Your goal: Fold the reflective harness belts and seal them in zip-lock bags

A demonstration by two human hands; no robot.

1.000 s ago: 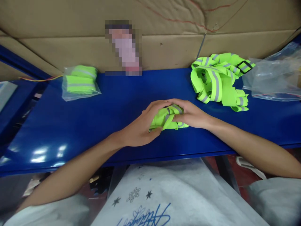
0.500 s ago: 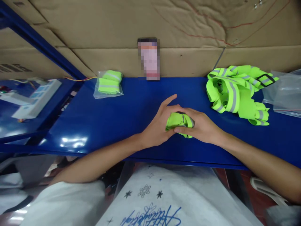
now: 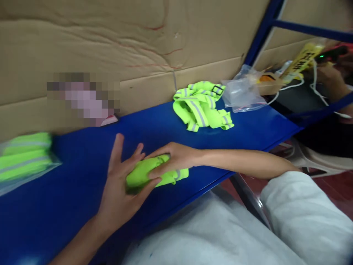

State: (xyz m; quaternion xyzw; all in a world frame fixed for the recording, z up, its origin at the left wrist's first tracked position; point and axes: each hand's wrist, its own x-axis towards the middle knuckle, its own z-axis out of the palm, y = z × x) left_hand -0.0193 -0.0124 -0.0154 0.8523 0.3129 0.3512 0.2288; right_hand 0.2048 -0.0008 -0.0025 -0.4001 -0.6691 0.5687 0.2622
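Note:
A folded bundle of neon yellow-green reflective strap [image 3: 139, 173] with grey stripes is between my two hands just above the blue table. My left hand [image 3: 118, 191] cups its left end, with the thumb along the near side and some fingers stretched outward. From the right, my right hand [image 3: 176, 158] grips the same bundle between thumb and fingers. A looser end of the strap shows below the right palm. Beyond my hands lies a tangled heap of the same reflective strap [image 3: 200, 110] with a black buckle [image 3: 217, 90].
At the left, a clear bag holds a folded reflective strap [image 3: 27, 154]. A blurred-out phone [image 3: 85, 101] leans on the cardboard wall [image 3: 132, 44]. Clear plastic bags [image 3: 242, 92] lie right of the heap on the blue table [image 3: 261, 127]. Another person's arm [image 3: 335, 81] is at the far right.
The view has swung to the right, bringing the table's right end and another person's arm in. My hands still hold the bundle; more of its striped end shows under my right hand.

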